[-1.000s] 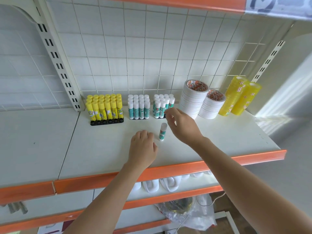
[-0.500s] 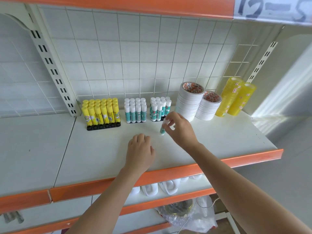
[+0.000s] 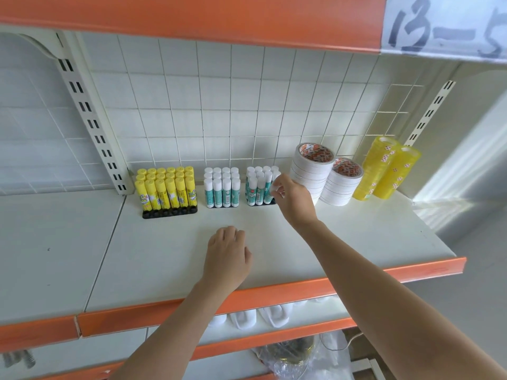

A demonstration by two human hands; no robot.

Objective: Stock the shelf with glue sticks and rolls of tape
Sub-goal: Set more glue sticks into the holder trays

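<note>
White wire grid is backing the shelf (image 3: 356,242) in front of me, orange trim running along its front edge, another orange edge overhead with a handwritten label (image 3: 444,23) taped at its right end. I'm reaching my right hand (image 3: 292,200) toward the back row, fingers and thumb pinching the white cap of a teal glue stick (image 3: 275,180) at the right edge of the third tray of glue sticks (image 3: 259,187); whether that stick is seated in the tray I cannot tell, my hand is covering its lower part. My left hand (image 3: 227,259) is resting palm down on the bare shelf, fingers loosely together, holding nothing. Sitting further left are the yellow glue sticks (image 3: 166,190) in a black tray and a block of teal and white glue sticks (image 3: 222,187), all upright. Just right of my reaching hand, two stacks of white tape rolls (image 3: 326,176) are standing side by side, and beyond them two leaning stacks of yellow tape rolls (image 3: 385,168) against the grid
</note>
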